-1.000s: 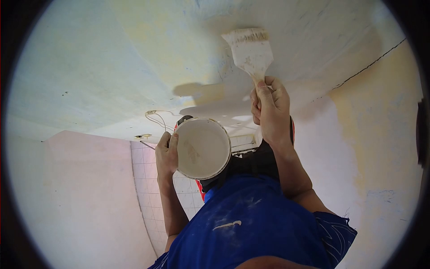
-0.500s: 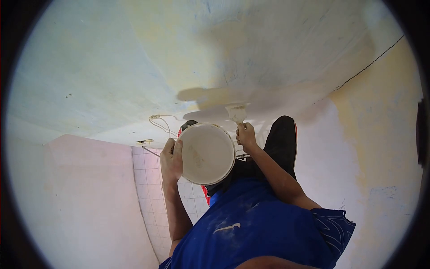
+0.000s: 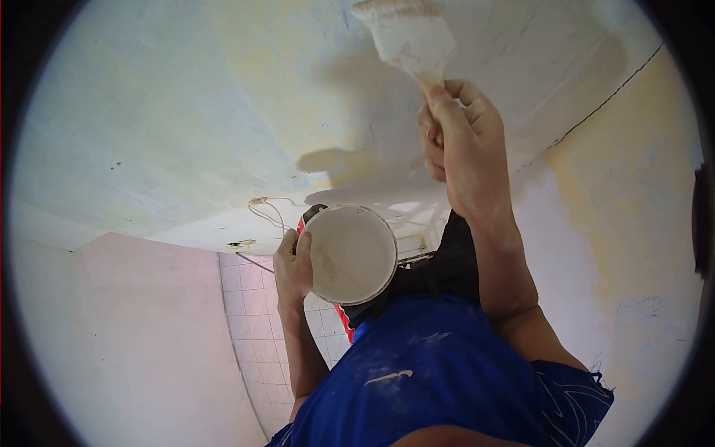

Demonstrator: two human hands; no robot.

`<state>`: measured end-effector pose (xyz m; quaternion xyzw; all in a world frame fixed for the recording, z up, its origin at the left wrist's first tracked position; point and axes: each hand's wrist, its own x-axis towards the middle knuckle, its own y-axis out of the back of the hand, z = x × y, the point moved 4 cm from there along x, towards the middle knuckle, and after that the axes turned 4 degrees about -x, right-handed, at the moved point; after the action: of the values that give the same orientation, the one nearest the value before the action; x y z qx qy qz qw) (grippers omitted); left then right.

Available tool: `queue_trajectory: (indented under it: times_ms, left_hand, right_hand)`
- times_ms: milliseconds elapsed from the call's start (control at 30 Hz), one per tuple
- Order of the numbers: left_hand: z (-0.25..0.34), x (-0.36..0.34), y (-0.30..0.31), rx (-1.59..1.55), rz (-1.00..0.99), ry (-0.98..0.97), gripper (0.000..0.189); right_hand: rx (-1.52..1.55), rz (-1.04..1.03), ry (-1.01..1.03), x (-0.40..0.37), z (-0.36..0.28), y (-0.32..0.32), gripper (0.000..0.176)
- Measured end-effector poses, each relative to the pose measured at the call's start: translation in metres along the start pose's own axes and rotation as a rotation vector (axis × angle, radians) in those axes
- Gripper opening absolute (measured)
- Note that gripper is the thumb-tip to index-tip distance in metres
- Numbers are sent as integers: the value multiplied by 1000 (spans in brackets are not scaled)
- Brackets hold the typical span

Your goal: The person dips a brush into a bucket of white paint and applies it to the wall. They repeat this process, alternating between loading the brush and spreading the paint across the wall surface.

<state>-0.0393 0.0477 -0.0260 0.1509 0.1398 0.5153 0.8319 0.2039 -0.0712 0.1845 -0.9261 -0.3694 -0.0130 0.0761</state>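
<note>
My left hand point(image 3: 293, 270) grips the rim of a round bucket point(image 3: 353, 253) at its left side, thumb over the edge. The bucket is held in front of my waist, and its inside looks whitish. My right hand point(image 3: 465, 145) is wrapped round the handle of a wide, flat putty knife point(image 3: 410, 37). Its blade points up toward the wall point(image 3: 246, 89), with whitish material along the far edge. Whether the blade touches the wall I cannot tell.
A looped cable point(image 3: 267, 212) hangs from the wall left of the bucket, above a small opening with wires point(image 3: 241, 244). A long crack point(image 3: 607, 100) runs across the wall at the right. White floor tiles point(image 3: 257, 320) show at the lower left.
My right hand has moved up and away from beside the bucket, raising the putty knife high in front of the wall. My left hand and the bucket have shifted slightly right.
</note>
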Motion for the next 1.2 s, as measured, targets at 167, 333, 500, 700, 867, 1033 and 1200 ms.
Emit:
queue_trajectory:
  times_ms: [167,333,500,700,867,1033,1200]
  left_hand:
    - [0,1,3,-20,2,-34,43]
    - [4,0,4,-14,3,10,42]
    - [-1,0,3,17,0,-15,41]
    - [-4,1,2,-12,2,-14,42]
    - [-1,3,-3,26,-9,-38,42]
    - [0,5,-9,30,-14,-4,43]
    - [-4,8,-7,53,-6,0,44]
  right_hand:
    - [2,56,91,22,70,10,26]
    - [-74,153,-135,1,224,27,20]
    - [-34,192,-622,-31,360,71,19]
    - [-16,132,-571,10,303,107,24]
    - [-103,72,-322,12,116,100,19]
    - [-96,106,-84,-1,46,89,17]
    - [-22,151,49,24,169,101,14]
